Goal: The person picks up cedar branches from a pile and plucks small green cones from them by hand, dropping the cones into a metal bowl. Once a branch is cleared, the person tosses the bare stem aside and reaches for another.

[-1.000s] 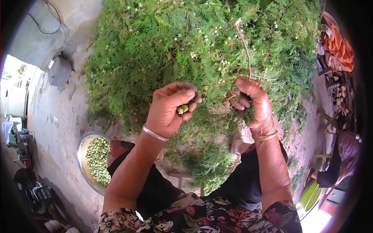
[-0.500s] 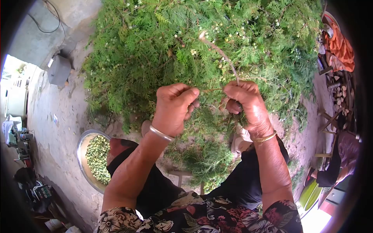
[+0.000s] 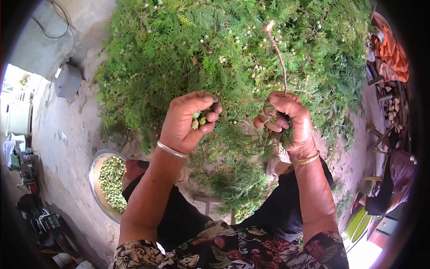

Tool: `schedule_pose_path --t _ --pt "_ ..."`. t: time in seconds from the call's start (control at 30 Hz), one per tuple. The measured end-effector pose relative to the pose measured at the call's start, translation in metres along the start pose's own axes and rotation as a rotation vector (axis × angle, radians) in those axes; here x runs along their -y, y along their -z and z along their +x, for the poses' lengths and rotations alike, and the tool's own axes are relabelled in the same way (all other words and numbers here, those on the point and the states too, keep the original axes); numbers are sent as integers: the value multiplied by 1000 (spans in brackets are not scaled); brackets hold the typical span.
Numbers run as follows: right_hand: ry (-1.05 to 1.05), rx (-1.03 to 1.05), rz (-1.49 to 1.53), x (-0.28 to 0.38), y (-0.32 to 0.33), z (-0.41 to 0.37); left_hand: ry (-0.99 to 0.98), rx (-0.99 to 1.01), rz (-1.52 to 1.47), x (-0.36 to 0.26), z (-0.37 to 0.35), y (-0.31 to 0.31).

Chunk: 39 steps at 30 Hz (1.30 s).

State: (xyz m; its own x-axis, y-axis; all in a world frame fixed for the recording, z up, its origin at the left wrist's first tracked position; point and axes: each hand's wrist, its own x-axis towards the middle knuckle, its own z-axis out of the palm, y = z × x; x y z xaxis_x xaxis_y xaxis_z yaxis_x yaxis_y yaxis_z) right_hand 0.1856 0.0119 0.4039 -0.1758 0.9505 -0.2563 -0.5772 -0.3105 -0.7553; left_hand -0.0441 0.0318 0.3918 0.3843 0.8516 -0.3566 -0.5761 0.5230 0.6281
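Observation:
My left hand (image 3: pixel 190 119), with a silver bangle at the wrist, is curled around several small green cones (image 3: pixel 198 120) that show between thumb and fingers. To its right, my right hand (image 3: pixel 287 116) grips a thin brown branch (image 3: pixel 278 54), whose pale broken end points up and away from me. Green sprigs hang below the right fingers. Both hands are above a large heap of leafy green branches (image 3: pixel 170 67) dotted with small pale cones. The hands are apart from each other.
At my left knee a metal basin (image 3: pixel 93 179) holds many green cones. A grey box (image 3: pixel 68 81) stands at the upper left. On the right are orange cloth (image 3: pixel 392 58), stacked wood (image 3: pixel 393 110) and part of another person (image 3: pixel 394 184). Cut sprigs lie between my feet.
My left hand has moved left, away from the right, and turned so the cones in it show. The branch in my right hand has swung more upright, its tip moving right.

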Motion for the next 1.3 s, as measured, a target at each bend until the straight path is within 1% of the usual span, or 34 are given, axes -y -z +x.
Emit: schedule_pose_path --t 0.1,0.13,0.17,0.23,0.37,0.43,0.57,0.6,0.63,0.67,0.7,0.77,0.83,0.9,0.93,1.0,1.13,1.23,1.3 --pt "-14 -1 53 3 0 -1 -10 2 61 5 1 -5" --pt "-38 -58 -126 5 -5 0 -36 23 72 5 0 -8" --pt "-40 -57 -127 4 -5 0 -37 20 70 5 -2 -13" --pt "-48 -29 -80 3 -6 0 -99 22 246 6 -5 -21" --pt "-49 -31 -134 0 -11 0 -132 20 250 14 -4 -24" --pt "-64 -16 37 -3 -10 0 -141 20 229 14 -5 -24" --pt "-120 3 -65 4 -20 0 -178 38 208 14 -4 -21" --pt "-133 -37 -79 4 -24 -1 -176 38 208 14 -4 -22" --pt "-147 -78 -93 3 -27 -2 -187 -29 210 14 -5 -25" --pt "-156 -60 -105 3 -26 -1 -197 -97 210 14 -5 -27" --pt "-158 -63 -105 1 -25 0 -194 -97 209 14 -5 -26" --pt "-152 -75 -203 -4 -26 1 -225 -190 275 13 -2 -24" --pt "-158 -48 -221 -5 -27 0 -256 -183 315 12 0 -21" --pt "-172 -24 -351 -4 -29 -1 -304 -212 486 9 1 -22" --pt "-171 -24 -351 -3 -28 -1 -304 -211 487 8 1 -22" --pt "-172 12 -333 -3 -25 -1 -256 -100 375 5 0 -20" --pt "-169 0 -340 -2 -24 -2 -225 -118 399 6 -1 -24" --pt "-165 -7 -328 -3 -23 -2 -267 -127 463 7 0 -24" --pt "-182 -2 -366 -2 -25 -2 -212 -138 434 5 -1 -27"
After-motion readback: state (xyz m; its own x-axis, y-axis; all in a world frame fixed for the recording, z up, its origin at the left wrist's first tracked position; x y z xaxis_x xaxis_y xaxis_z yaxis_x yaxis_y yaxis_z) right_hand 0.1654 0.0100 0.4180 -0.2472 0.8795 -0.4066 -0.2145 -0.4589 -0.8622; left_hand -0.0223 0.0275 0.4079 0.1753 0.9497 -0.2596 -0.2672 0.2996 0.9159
